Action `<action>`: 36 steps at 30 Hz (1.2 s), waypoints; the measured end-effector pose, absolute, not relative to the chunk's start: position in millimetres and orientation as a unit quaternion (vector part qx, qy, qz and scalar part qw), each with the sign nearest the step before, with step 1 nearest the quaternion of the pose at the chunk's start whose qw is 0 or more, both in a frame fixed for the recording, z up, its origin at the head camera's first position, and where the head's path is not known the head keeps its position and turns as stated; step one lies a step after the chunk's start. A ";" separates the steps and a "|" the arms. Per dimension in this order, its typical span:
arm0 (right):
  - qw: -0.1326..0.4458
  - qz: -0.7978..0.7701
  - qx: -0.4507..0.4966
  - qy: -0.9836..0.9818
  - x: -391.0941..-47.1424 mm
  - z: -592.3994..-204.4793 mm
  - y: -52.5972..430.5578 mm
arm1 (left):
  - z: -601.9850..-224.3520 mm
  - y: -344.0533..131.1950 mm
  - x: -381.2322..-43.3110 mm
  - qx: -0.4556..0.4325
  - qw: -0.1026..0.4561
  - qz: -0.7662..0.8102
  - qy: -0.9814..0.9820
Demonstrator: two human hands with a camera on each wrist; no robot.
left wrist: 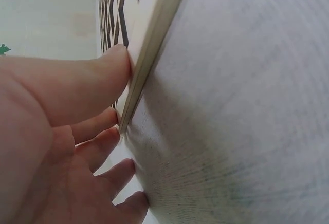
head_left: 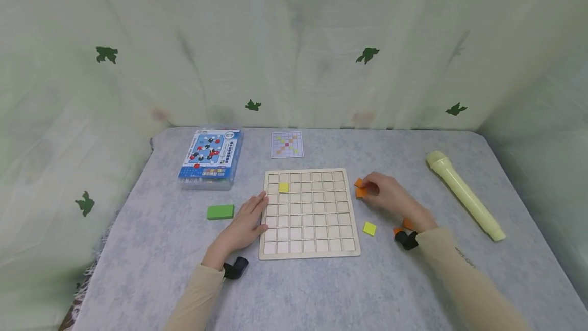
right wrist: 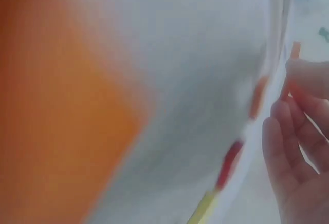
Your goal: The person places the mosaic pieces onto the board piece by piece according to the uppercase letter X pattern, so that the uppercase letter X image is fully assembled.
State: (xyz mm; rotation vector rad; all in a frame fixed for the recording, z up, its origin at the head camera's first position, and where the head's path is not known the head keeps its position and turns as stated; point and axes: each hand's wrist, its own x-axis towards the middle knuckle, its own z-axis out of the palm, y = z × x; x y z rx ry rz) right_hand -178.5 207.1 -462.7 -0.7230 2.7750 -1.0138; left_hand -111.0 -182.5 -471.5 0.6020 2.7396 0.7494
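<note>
Orange tile (right wrist: 296, 50), thin and nearly edge-on in the right wrist view, is pinched between thumb and fingers of the right hand (head_left: 387, 193); that grip is together, clamped on it. In the head view it is just right of the wooden grid board (head_left: 307, 221), beside the board's far half. The relation that counts, as I judge it, is this: the grid lies to the left of the pinch, with the right hand on the tile's side. A second orange tile (head_left: 361, 194) is just nearer than the pinched one. The left hand (head_left: 246, 222) rests along the board's left edge, fingers apart and fairly straight, pinching nothing.

As for direction, the held tile's exposed part points left, toward the board, in the head view; in the wrist view it stands tilted, its free end jutting past the thumb. Its long axis I cannot tell, since the fingers cover part of it. The board is about square, its sides running roughly near to far and left to right.
</note>
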 end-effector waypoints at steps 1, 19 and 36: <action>0.046 -0.334 -0.242 0.910 -180.1 -461.5 201.7 | -471.5 -182.6 -110.9 0.205 0.119 0.256 0.937; 0.099 -0.259 -0.218 0.936 -207.9 -456.0 117.7 | -472.0 -182.9 -110.4 0.197 0.127 0.271 0.933; 0.064 -0.354 -0.126 0.925 -190.2 -457.7 218.7 | -470.0 -186.5 -111.3 0.185 0.133 0.304 0.925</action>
